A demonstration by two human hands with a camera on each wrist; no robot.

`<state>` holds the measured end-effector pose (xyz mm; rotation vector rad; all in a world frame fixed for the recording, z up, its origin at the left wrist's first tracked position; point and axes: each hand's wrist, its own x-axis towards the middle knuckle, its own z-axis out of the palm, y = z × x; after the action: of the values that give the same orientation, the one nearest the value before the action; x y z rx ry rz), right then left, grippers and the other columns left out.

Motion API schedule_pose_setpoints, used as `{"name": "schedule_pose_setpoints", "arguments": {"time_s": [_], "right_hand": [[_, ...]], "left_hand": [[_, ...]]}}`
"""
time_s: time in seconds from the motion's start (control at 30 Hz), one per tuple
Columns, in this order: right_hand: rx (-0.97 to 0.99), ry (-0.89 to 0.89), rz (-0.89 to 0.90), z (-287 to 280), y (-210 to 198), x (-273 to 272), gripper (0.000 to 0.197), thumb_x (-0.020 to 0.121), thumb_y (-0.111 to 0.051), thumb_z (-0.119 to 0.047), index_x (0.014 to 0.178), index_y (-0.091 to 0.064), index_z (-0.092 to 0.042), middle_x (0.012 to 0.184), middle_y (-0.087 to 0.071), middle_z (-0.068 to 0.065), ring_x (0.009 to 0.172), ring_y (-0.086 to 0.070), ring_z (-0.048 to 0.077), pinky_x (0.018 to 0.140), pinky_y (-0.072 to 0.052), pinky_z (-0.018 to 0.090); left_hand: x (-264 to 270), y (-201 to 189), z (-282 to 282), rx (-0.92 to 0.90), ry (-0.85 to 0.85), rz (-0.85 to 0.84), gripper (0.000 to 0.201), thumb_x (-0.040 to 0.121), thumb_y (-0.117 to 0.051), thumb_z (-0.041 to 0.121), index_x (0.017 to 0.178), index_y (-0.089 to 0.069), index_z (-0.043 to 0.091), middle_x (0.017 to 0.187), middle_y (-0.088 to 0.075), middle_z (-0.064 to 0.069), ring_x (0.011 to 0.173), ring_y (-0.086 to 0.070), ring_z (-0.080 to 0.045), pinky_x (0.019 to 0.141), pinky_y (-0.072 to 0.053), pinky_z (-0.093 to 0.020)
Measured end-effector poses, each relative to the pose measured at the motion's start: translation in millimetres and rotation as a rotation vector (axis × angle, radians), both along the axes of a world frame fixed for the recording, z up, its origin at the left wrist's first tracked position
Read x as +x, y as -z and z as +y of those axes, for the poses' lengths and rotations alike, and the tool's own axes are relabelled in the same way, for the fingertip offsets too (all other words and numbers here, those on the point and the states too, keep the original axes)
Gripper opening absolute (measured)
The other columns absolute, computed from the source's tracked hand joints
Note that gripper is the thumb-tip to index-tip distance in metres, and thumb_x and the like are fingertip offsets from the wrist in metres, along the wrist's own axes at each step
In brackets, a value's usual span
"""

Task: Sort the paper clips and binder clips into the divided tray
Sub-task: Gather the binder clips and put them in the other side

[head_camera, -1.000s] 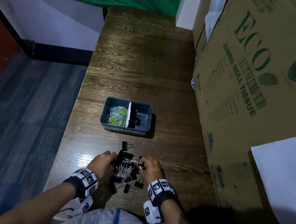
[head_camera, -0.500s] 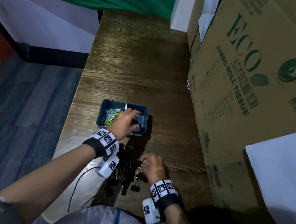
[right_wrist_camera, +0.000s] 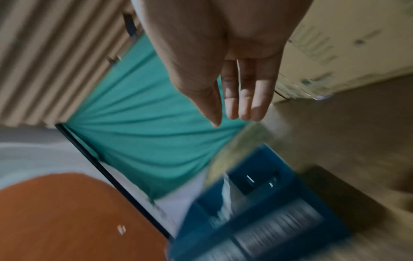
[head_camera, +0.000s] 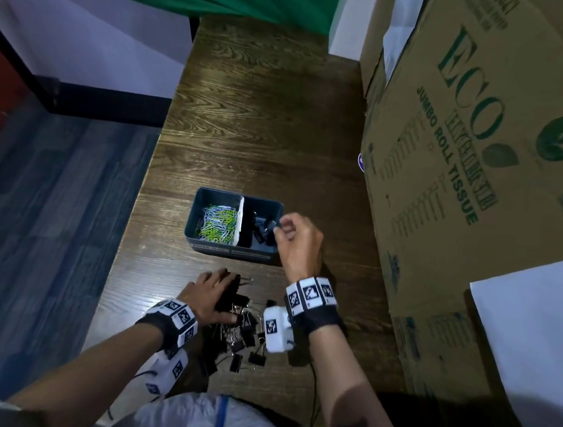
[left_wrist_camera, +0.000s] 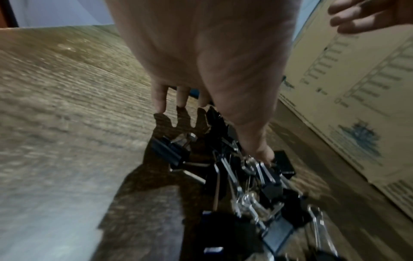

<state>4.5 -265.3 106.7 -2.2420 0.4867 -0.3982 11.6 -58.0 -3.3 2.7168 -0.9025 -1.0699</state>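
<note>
A blue divided tray (head_camera: 235, 252) stands mid-table. Its left compartment holds coloured paper clips (head_camera: 219, 222) and its right one holds black binder clips (head_camera: 259, 230). My right hand (head_camera: 284, 225) hovers over the tray's right compartment. In the right wrist view the hand (right_wrist_camera: 230, 120) has straight fingers and holds nothing, with the blurred tray (right_wrist_camera: 257, 229) below. A pile of black binder clips (head_camera: 244, 333) lies near the table's front edge. My left hand (head_camera: 222, 278) rests flat on that pile; its thumb touches the clips (left_wrist_camera: 245, 176) and the fingers (left_wrist_camera: 159, 98) point down at the wood.
A large cardboard box (head_camera: 484, 164) walls off the table's right side, with a white sheet (head_camera: 536, 341) against it. The table's left edge (head_camera: 144, 200) drops to the floor. Bare wood (head_camera: 264, 125) stretches beyond the tray. A thin cable (head_camera: 313, 388) hangs by my right forearm.
The left hand has come back from the tray to the binder clip pile. The right hand has left the pile and moved up over the tray's right compartment.
</note>
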Motion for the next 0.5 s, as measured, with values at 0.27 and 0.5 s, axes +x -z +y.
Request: {"name": "schedule_pose_setpoints", "arguments": {"time_s": [0.27, 0.5], "right_hand": [[-0.124, -0.415, 1.051, 14.0, 79.7, -95.2, 0.113, 0.067, -0.087, -0.040, 0.154, -0.015, -0.037, 0.161, -0.015, 0.008, 0.146, -0.019, 0.037, 0.113, -0.031, 0.059], [-0.289, -0.527, 0.877, 35.3, 95.3, -111.7, 0.110, 0.062, -0.090, -0.023, 0.150, -0.025, -0.030, 0.148, -0.024, 0.011, 0.136, -0.028, 0.035, 0.106, -0.041, 0.050]], "left_hand": [[-22.2, 4.6, -0.9, 0.030, 0.112, -0.109, 0.123, 0.063, -0.076, 0.061, 0.152, 0.001, 0.027, 0.159, -0.005, -0.005, 0.142, -0.015, -0.031, 0.109, -0.031, -0.051], [-17.0, -2.6, -21.9, 0.044, 0.215, -0.083, 0.123, 0.063, -0.081, 0.049, 0.152, 0.002, 0.033, 0.160, 0.010, -0.001, 0.143, -0.009, -0.035, 0.104, -0.036, -0.050]]}}
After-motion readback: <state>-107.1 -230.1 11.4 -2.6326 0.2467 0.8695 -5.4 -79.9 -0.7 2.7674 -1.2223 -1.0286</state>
